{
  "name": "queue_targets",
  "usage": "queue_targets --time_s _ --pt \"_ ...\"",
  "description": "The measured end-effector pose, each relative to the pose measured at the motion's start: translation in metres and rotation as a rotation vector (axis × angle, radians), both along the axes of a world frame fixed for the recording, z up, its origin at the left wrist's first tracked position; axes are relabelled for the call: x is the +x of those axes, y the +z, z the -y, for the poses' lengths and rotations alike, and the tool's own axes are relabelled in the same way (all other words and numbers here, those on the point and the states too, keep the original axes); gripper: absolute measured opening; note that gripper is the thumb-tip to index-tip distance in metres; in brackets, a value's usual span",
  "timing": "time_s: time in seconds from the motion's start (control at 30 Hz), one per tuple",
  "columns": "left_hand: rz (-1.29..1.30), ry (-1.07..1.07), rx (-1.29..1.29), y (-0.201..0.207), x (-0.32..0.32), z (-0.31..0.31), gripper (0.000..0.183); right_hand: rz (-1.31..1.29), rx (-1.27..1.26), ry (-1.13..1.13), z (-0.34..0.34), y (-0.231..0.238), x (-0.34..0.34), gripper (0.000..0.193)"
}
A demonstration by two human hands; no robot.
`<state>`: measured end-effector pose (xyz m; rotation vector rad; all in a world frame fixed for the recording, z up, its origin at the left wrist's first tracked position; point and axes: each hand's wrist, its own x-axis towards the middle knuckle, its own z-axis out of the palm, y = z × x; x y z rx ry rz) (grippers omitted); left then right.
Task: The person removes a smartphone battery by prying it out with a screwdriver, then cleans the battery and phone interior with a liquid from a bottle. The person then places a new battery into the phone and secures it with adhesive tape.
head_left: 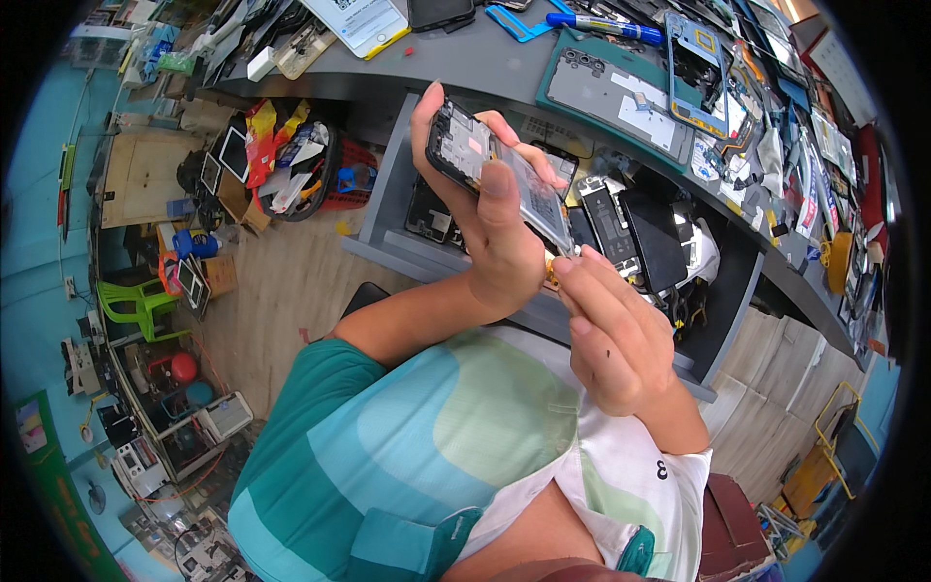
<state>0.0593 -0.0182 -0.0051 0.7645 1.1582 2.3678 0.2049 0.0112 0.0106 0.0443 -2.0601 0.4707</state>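
Note:
My left hand [490, 228] is wrapped round an opened smartphone [467, 145] with its insides showing, held tilted above an open drawer [383, 184]. The thumb lies across the phone and the fingers curl over its far edge. At the phone's lower right end, my right hand [621, 354] has its thumb and index finger pinched together. A small orange-yellow piece [551, 274] shows beside those fingertips; whether they grip it, the phone's end or something smaller, I cannot make out. In the drawer below lie phone parts, among them a black phone back [652, 238] and an opened phone [609, 225].
A grey desk [465, 63] runs along the far side. On it are a green mat [555, 82], a blue marker [606, 26], a blue phone frame [696, 114] and piled parts. Left on the floor stand a filled bin [325, 179] and a green chair [141, 308].

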Motion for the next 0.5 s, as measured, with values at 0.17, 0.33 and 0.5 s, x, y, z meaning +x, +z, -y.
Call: queue_targets --time_s 0.17,0.33,0.5 --pt "-0.006 -0.002 0.002 0.001 0.000 -0.001 0.084 0.008 0.000 -0.002 0.000 0.001 0.001 0.027" --pt "-0.009 -0.162 0.095 0.001 -0.007 0.002 0.086 0.175 -0.219 0.169 -0.006 0.018 0.015 0.036" --pt "-0.066 -0.345 0.098 0.002 -0.014 0.002 0.091 -0.037 -0.670 0.274 -0.001 0.028 0.021 0.036"
